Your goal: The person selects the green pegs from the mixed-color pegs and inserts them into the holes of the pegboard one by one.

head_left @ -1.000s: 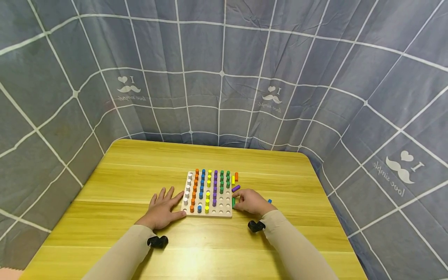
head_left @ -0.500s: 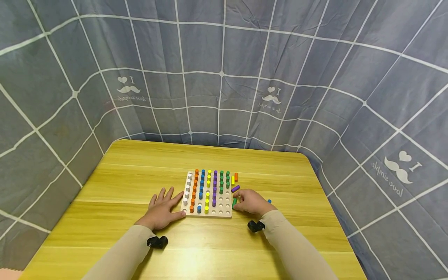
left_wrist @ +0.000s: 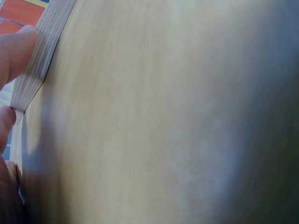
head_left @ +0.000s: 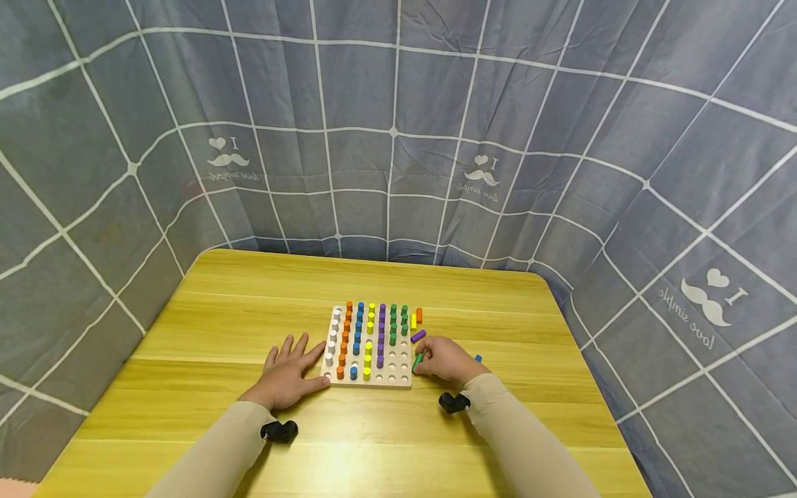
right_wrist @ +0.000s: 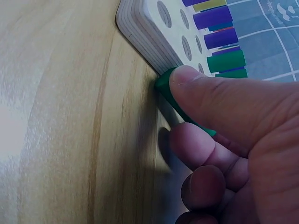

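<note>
A pale wooden pegboard (head_left: 386, 382) holds upright rows of white, orange, blue, yellow, purple and green pegs, with several bare holes near its front right corner. My left hand (head_left: 285, 377) lies with fingers spread at the board's left side, its thumb and a fingertip right at the edge. At the opposite side my right hand (head_left: 445, 361) pinches a loose green peg (head_left: 418, 362) between thumb and fingers. In the right wrist view that green peg (right_wrist: 164, 85) slants beside the layered board edge, its middle partly covered by the thumb (right_wrist: 210, 93).
Past my right hand, a purple peg (head_left: 418, 336), a yellow peg (head_left: 414, 321) and an orange peg (head_left: 420, 315) lie by the board's right edge. A blue peg (head_left: 478, 358) is partly hidden behind the right hand. A grey checked curtain (head_left: 392, 173) surrounds the wooden table (head_left: 280, 283).
The green peg has turned from lying along the board's edge to a slant, in my right hand's pinch. My left hand stays in place.
</note>
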Demonstrator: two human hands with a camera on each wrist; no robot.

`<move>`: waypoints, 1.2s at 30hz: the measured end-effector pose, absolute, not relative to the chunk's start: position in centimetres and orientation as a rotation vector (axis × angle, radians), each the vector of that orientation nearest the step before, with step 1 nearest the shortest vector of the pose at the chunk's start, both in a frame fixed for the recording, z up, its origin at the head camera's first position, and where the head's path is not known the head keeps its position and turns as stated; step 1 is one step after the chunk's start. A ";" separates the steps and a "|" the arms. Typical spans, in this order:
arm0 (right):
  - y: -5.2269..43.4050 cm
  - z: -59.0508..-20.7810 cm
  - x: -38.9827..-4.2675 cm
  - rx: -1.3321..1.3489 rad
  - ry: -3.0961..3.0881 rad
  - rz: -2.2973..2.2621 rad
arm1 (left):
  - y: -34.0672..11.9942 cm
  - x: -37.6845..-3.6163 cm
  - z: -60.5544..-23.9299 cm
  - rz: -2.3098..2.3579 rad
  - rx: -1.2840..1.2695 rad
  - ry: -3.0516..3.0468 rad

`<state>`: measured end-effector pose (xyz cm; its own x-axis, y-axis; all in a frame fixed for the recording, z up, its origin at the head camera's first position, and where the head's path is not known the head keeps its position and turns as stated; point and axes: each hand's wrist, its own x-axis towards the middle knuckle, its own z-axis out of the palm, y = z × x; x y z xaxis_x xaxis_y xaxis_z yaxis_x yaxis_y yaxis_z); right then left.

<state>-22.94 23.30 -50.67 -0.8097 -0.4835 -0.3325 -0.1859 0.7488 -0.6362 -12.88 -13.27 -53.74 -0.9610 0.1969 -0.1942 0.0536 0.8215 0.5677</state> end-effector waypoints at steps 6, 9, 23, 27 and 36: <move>23.5 -50.8 -23.0 -0.479 2.431 -0.922 | -13.2 -12.9 -53.7 0.849 0.188 2.756; 23.6 -50.8 -23.0 -0.459 2.398 -0.997 | -13.3 -12.9 -53.8 0.854 0.184 2.752; 24.6 -50.9 -23.4 -0.375 2.385 -1.225 | -13.3 -12.9 -53.8 0.851 0.193 2.762; 24.2 -50.7 -23.3 -0.309 2.392 -1.313 | -13.3 -13.0 -53.7 0.852 0.196 2.765; 23.5 -50.8 -23.3 -0.324 2.480 -1.339 | -13.3 -13.0 -53.9 0.849 0.196 2.768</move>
<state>-23.29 23.50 -50.83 -0.9285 -0.3365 -0.1569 -0.0534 0.5394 -0.8404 -13.01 -13.31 -53.88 -0.9624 0.1964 -0.1874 0.0577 0.8225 0.5659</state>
